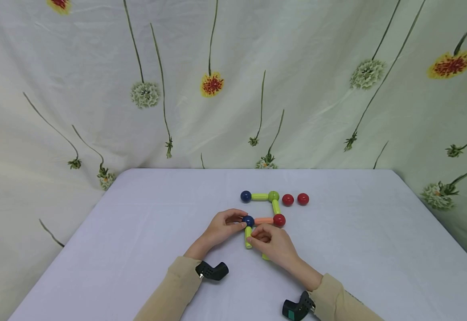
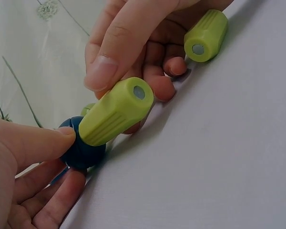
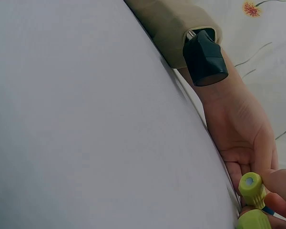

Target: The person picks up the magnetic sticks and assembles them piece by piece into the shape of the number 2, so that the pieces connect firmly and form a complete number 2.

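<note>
My left hand (image 1: 222, 228) pinches a dark blue ball (image 1: 248, 220) between thumb and fingers. From that ball a yellow-green magnetic rod (image 2: 115, 112) sticks out toward me, its metal tip showing in the left wrist view. My right hand (image 1: 276, 246) holds this rod at its side with thumb and fingers. An orange rod (image 1: 263, 220) joins the blue ball to a red ball (image 1: 279, 220). Beyond, a green rod (image 1: 276, 207) runs from the red ball to a green ball (image 1: 273, 196). Another green rod (image 1: 260, 196) links that to a second blue ball (image 1: 246, 196).
Two loose red balls, the nearer-in one (image 1: 288, 199) and the outer one (image 1: 303, 199), lie right of the green ball. A separate green rod (image 2: 207, 36) lies beneath my right hand, partly hidden in the head view. The white-covered table (image 1: 370, 249) meets a flowered cloth (image 1: 305, 89) behind.
</note>
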The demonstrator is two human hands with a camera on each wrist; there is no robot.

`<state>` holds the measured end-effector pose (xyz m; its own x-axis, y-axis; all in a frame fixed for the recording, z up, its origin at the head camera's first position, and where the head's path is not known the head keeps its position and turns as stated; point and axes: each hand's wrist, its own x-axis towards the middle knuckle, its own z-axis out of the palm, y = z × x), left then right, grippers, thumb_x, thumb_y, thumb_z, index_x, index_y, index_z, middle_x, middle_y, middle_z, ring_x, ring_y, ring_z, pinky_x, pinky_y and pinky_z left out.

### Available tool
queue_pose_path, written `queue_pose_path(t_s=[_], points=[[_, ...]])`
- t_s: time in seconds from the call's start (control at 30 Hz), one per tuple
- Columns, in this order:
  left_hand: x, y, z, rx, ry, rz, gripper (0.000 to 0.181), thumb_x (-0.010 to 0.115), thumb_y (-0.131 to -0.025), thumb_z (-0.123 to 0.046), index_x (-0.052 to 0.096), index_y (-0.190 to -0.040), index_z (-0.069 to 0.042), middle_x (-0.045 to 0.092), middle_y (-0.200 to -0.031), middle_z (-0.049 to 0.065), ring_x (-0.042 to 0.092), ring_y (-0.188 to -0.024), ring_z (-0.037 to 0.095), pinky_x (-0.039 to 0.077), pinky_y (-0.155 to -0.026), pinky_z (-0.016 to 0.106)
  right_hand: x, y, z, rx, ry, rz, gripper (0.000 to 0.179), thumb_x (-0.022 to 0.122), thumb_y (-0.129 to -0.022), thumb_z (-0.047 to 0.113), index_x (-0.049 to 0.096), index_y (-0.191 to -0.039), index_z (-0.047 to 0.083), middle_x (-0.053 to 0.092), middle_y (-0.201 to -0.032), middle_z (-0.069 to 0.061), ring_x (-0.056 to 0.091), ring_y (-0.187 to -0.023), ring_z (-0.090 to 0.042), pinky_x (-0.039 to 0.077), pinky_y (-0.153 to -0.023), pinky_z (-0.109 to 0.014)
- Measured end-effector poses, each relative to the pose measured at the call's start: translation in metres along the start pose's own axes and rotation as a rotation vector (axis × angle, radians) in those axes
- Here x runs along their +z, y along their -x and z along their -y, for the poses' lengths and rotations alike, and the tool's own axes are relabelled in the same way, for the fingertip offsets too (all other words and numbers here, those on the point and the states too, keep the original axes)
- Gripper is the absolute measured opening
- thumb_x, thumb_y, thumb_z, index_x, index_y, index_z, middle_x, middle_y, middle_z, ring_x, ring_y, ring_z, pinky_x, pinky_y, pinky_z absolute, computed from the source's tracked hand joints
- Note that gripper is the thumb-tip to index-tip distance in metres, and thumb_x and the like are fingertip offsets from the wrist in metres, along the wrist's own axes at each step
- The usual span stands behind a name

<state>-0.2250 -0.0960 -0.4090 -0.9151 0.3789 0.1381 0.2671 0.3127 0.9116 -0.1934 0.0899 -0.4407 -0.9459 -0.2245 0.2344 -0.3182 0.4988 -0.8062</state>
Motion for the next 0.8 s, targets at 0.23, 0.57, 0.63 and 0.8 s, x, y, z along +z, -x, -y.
queue_pose_path(t_s=[0.23, 0.57, 0.63, 0.8], points=[[0.000, 0.000, 0.001, 0.001, 0.000, 0.003, 0.029, 0.062, -0.088, -0.006, 0.061, -0.115, 0.004, 0.062, -0.113, 0.016, 0.058, -0.106, 0.029, 0.046, -0.092, 0.039, -0.007, -0.001, 0.002, 0.023, 0.035, 0.018, 0.018, 0.071, -0.084, 0.028, 0.067, -0.092, 0.012, 0.065, -0.082, 0.007, 0.057, -0.069, -0.008, 0.048, -0.062, -0.022], [0.000, -0.001, 0.001, -0.003, -0.006, -0.004, 0.029, 0.063, -0.088, -0.006, 0.061, -0.115, 0.004, 0.062, -0.113, 0.016, 0.058, -0.106, 0.029, 0.045, -0.093, 0.039, -0.033, -0.012, 0.000, 0.104, -0.051, -0.099, 0.012, 0.068, -0.087, 0.025, 0.066, -0.093, 0.015, 0.065, -0.081, 0.006, 0.059, -0.071, -0.010, 0.048, -0.063, -0.026], [0.000, -0.001, 0.001, -0.008, -0.012, -0.006, 0.029, 0.063, -0.088, -0.006, 0.061, -0.115, 0.003, 0.062, -0.113, 0.015, 0.058, -0.106, 0.029, 0.045, -0.093, 0.039, -0.039, -0.014, -0.001, 0.119, -0.058, -0.121, 0.013, 0.068, -0.087, 0.024, 0.066, -0.095, 0.013, 0.066, -0.083, 0.004, 0.060, -0.073, -0.012, 0.049, -0.066, -0.026], [0.000, 0.000, 0.001, -0.017, -0.017, -0.003, 0.029, 0.063, -0.088, -0.007, 0.061, -0.116, 0.003, 0.061, -0.114, 0.015, 0.058, -0.106, 0.029, 0.045, -0.092, 0.039, -0.051, -0.019, -0.004, 0.140, -0.042, -0.198, 0.016, 0.069, -0.087, 0.020, 0.066, -0.098, 0.009, 0.066, -0.086, -0.001, 0.060, -0.076, -0.016, 0.049, -0.065, -0.023]])
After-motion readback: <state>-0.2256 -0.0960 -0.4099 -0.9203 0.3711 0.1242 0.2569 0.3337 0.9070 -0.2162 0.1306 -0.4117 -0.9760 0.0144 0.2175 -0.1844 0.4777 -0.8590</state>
